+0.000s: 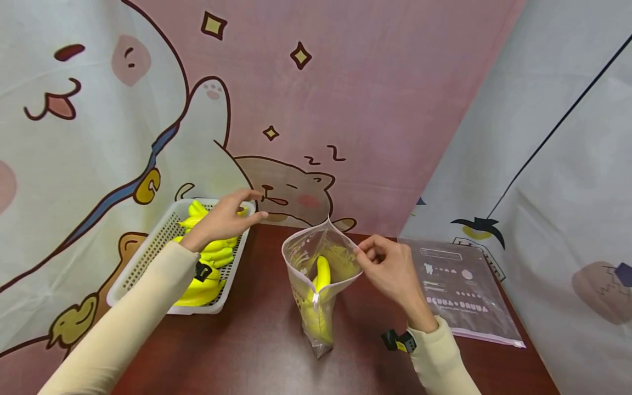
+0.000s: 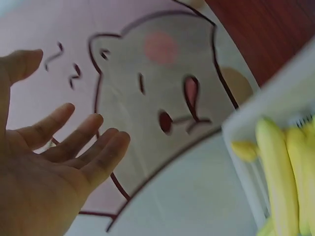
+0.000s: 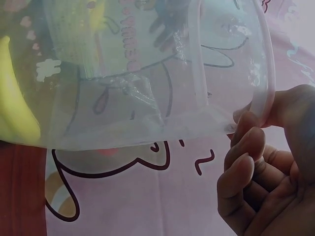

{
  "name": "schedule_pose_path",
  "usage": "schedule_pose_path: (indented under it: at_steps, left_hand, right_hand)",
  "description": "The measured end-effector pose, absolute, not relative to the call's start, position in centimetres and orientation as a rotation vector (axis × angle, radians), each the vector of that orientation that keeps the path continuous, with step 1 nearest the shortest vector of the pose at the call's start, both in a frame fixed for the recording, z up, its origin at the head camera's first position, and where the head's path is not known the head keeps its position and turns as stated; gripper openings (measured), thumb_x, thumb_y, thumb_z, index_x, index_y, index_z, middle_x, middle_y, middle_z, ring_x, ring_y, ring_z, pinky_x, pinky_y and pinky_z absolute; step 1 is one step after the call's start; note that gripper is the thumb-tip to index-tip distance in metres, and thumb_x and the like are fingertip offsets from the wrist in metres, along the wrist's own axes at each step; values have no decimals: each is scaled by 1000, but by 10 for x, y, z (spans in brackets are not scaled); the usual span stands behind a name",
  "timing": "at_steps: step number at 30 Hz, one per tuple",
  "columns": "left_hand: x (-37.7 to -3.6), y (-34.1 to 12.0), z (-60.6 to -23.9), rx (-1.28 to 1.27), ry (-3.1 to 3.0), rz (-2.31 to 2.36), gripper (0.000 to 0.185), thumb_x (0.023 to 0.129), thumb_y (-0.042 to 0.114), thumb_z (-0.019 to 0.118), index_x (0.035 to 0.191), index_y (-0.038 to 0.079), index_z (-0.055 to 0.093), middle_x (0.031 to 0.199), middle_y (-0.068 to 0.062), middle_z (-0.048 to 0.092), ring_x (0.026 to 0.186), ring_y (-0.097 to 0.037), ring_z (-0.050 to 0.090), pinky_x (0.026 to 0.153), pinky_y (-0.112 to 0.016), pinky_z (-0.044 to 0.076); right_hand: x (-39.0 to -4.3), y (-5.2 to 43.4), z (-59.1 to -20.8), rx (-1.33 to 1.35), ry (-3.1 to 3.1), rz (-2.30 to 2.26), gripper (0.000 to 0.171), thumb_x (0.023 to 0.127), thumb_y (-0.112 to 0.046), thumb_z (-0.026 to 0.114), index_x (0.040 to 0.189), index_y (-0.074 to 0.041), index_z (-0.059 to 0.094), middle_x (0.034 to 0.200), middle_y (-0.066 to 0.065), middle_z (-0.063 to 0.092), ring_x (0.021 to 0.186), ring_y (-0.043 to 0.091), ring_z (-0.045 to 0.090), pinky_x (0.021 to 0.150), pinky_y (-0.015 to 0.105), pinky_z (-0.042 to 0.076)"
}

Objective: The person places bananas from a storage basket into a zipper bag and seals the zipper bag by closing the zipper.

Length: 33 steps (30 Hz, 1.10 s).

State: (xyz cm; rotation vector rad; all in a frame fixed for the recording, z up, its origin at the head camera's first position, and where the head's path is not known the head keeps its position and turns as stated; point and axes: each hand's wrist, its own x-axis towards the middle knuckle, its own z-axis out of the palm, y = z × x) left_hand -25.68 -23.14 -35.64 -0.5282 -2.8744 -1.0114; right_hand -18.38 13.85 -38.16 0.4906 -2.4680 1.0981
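A clear zip bag [image 1: 301, 285] with a pale zip stands upright, its mouth spread wide. Inside it is a yellow banana [image 1: 323, 271], with more yellow lower down. My right hand [image 1: 392, 269] pinches the right side of the bag's rim between thumb and fingers; the right wrist view shows this pinch [image 3: 261, 162] closely. My left hand [image 1: 224, 216] hovers over the far right part of the white basket [image 1: 234, 285], fingers spread and holding nothing. Several yellow bananas [image 1: 214, 258] lie in the basket. In the left wrist view the palm [image 2: 54, 172] is bare.
A flat zip bag [image 1: 459, 291] with white print lies on the right of the dark red table [image 1: 261, 340]. Behind the table hangs a pink and white cloth [image 1: 385, 109] with cartoon animals. Its white side [image 1: 558, 219] borders the table's right.
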Motion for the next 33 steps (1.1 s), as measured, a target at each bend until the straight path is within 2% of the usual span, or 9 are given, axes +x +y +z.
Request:
schedule_pose_path:
  at_steps: [7, 14, 20, 23, 27, 30, 33]
  left_hand:
    - [-270, -259, -372, -455, -2938, -942, 83, 95, 55, 67, 158, 12, 35, 164, -14, 35, 151, -40, 32, 119, -65, 31]
    - [-285, -289, -391, -377, -2944, -1060, 84, 93, 56, 68, 160, 19, 32, 165, -14, 34, 151, -41, 32, 116, -68, 32]
    - [-296, -316, -408, -299, -3007, -1089, 88, 94, 61, 65, 161, 15, 30, 162, -22, 35, 147, -48, 35, 109, -69, 39]
    - [-301, -326, -417, -253, -3049, -1086, 93, 93, 67, 62, 162, 15, 28, 163, -24, 33, 147, -50, 33, 112, -71, 35]
    - [-307, -337, -426, -191, -3106, -1084, 92, 95, 64, 61, 162, 12, 26, 164, -26, 30, 148, -52, 30, 114, -73, 30]
    - [-312, -342, -428, -143, -3156, -1076, 91, 96, 62, 61, 161, 9, 26, 164, -26, 29, 148, -53, 29, 114, -72, 30]
    - [-314, -344, -426, -126, -3224, -1020, 96, 94, 68, 59, 160, 6, 28, 164, -28, 27, 146, -55, 29, 113, -73, 31]
  right_hand:
    - [-182, 138, -381, 510, -2464, 1100, 9, 88, -15, 77, 83, -20, 72, 59, -13, 62, 50, 5, 52, 48, 22, 43]
    - [-183, 139, -385, 544, -2447, 1135, 8, 88, -13, 77, 83, -17, 72, 60, -10, 64, 51, 4, 54, 48, 19, 43]
    - [-182, 139, -385, 566, -2453, 1164, 6, 88, -12, 77, 84, -15, 73, 61, -11, 64, 52, 5, 54, 49, 20, 45]
    - [-182, 138, -385, 564, -2457, 1161, 7, 88, -10, 77, 84, -16, 73, 60, -12, 63, 51, 5, 54, 48, 21, 45]
    - [-182, 139, -385, 557, -2461, 1164, 8, 87, -10, 77, 84, -16, 73, 60, -13, 62, 51, 5, 53, 48, 22, 44]
    - [-182, 139, -385, 559, -2460, 1170, 7, 87, -10, 77, 85, -15, 73, 59, -12, 62, 51, 5, 53, 48, 22, 44]
    - [-182, 139, -385, 572, -2455, 1178, 5, 88, -12, 78, 85, -13, 74, 60, -10, 62, 51, 6, 53, 48, 20, 43]
